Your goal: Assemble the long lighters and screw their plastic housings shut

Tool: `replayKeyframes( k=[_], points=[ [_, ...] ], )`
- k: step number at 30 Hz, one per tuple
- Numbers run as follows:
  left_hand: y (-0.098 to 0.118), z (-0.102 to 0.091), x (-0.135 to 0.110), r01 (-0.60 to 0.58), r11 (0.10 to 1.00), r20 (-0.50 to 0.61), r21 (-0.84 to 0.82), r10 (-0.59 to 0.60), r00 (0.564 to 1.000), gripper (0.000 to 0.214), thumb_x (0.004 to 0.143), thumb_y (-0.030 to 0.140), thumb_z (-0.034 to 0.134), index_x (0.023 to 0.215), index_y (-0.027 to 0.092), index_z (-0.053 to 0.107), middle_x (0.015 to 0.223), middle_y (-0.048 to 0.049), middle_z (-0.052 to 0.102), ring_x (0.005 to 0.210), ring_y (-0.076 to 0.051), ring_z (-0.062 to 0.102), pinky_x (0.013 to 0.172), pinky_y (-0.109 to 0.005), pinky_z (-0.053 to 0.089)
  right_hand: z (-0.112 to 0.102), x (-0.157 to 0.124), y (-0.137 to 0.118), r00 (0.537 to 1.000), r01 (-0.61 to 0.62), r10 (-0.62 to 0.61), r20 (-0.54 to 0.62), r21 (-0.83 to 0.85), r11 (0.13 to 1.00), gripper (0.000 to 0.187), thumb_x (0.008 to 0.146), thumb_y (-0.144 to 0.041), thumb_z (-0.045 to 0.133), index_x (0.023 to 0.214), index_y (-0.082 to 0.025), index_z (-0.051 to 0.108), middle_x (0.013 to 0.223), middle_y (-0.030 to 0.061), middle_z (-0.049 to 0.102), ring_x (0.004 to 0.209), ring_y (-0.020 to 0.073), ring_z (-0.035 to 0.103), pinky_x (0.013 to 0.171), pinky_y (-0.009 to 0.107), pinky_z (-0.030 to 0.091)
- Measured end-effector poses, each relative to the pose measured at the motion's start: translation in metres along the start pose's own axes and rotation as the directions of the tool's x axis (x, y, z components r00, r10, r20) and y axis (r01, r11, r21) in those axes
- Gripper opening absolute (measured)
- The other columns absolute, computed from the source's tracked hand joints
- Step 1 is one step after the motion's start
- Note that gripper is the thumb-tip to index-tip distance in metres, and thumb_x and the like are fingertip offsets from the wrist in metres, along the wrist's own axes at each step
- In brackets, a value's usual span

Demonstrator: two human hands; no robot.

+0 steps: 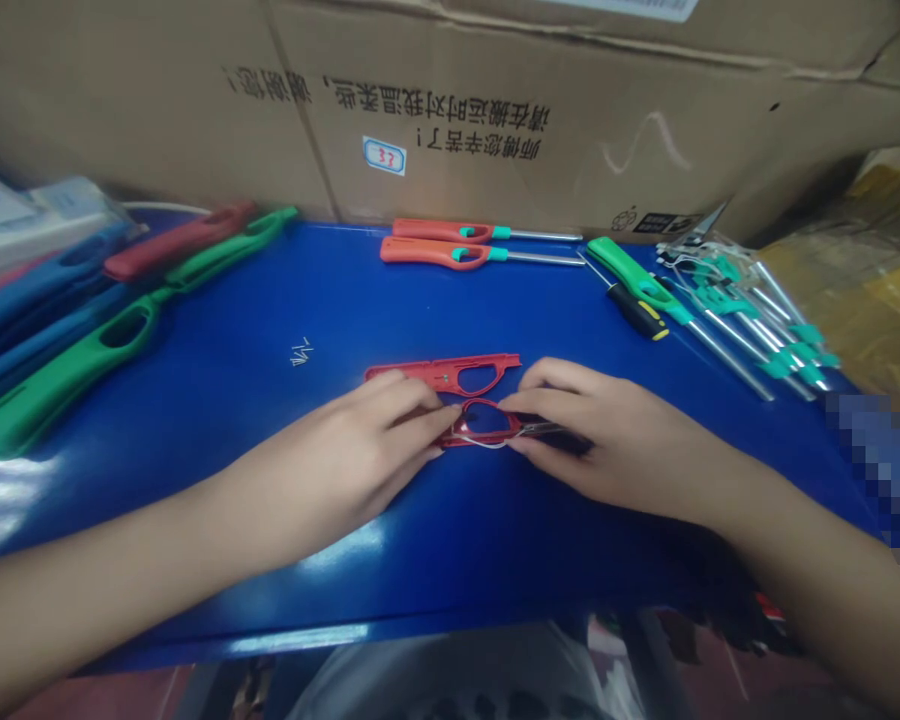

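Two red plastic lighter-handle halves lie in the middle of the blue table [270, 300]. The far red half [450, 372] rests free on the table. My left hand [360, 445] presses its fingers down on the left part of the near red half [484, 425]. My right hand [592, 430] pinches the right end of that same half, where a thin metal tube and a white wire show under the fingertips. Both hands lie low on the table, fingers closed on the part.
Two finished orange lighters [450, 243] lie at the back by cardboard boxes [495, 110]. Green handles [82, 360], blue and red handles lie at left. A screwdriver [637, 310], a green lighter and several metal tubes with teal tips [765, 330] lie at right. Small screws [301, 352] sit left of centre.
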State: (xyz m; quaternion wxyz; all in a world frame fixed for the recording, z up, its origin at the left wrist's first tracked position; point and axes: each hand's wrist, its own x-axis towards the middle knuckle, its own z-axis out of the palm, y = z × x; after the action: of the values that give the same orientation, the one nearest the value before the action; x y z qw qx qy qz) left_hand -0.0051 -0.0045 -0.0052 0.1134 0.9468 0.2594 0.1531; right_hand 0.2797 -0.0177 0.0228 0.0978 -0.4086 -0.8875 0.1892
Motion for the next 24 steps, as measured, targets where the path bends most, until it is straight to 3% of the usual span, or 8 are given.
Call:
replayKeyframes(
  k=[7, 14, 20, 24],
  points=[
    [0.005, 0.000, 0.006, 0.081, 0.980, -0.012, -0.183, -0.085, 0.996, 0.023, 0.105, 0.022, 0.054, 0.127, 0.018, 0.061, 0.120, -0.0077, 0.069, 0.113, -0.023, 0.060, 0.098, -0.038, 0.052, 0.011, 0.007, -0.002, 1.000, 0.006, -0.007, 0.011, 0.089, 0.996, 0.022, 0.105, -0.026, 0.051, 0.113, -0.024, 0.071, 0.110, 0.0031, 0.064, 0.089, 0.0147, 0.064, 0.075, 0.028, 0.049],
    [0.008, 0.000, 0.008, 0.087, 0.968, 0.001, -0.235, -0.089, 0.996, 0.022, 0.105, 0.019, 0.051, 0.124, 0.019, 0.061, 0.119, -0.0074, 0.066, 0.114, -0.021, 0.059, 0.101, -0.037, 0.049, 0.013, 0.009, -0.002, 1.000, 0.009, -0.006, -0.013, 0.210, 0.978, 0.014, 0.099, -0.015, 0.056, 0.105, -0.022, 0.066, 0.107, 0.0014, 0.067, 0.093, 0.0142, 0.063, 0.077, 0.027, 0.046],
    [0.009, 0.002, 0.008, 0.124, 0.944, 0.041, -0.305, -0.118, 0.992, 0.023, 0.105, 0.016, 0.049, 0.125, 0.020, 0.061, 0.120, -0.0070, 0.061, 0.114, -0.020, 0.056, 0.099, -0.035, 0.049, 0.011, 0.013, -0.001, 0.998, -0.043, 0.051, -0.024, 0.258, 0.965, 0.007, 0.094, -0.014, 0.064, 0.094, -0.021, 0.065, 0.090, -0.0032, 0.063, 0.065, 0.0074, 0.048, 0.065, 0.024, 0.039],
    [0.009, 0.001, 0.008, 0.125, 0.945, 0.060, -0.303, -0.112, 0.992, 0.024, 0.105, 0.017, 0.048, 0.125, 0.020, 0.061, 0.119, -0.0075, 0.060, 0.113, -0.019, 0.056, 0.099, -0.034, 0.049, 0.007, 0.012, 0.001, 0.994, -0.112, 0.108, 0.032, 0.342, 0.933, 0.003, 0.096, -0.021, 0.064, 0.096, -0.022, 0.061, 0.072, -0.0077, 0.052, 0.054, 0.0066, 0.040, 0.055, 0.023, 0.035]
  ],
)
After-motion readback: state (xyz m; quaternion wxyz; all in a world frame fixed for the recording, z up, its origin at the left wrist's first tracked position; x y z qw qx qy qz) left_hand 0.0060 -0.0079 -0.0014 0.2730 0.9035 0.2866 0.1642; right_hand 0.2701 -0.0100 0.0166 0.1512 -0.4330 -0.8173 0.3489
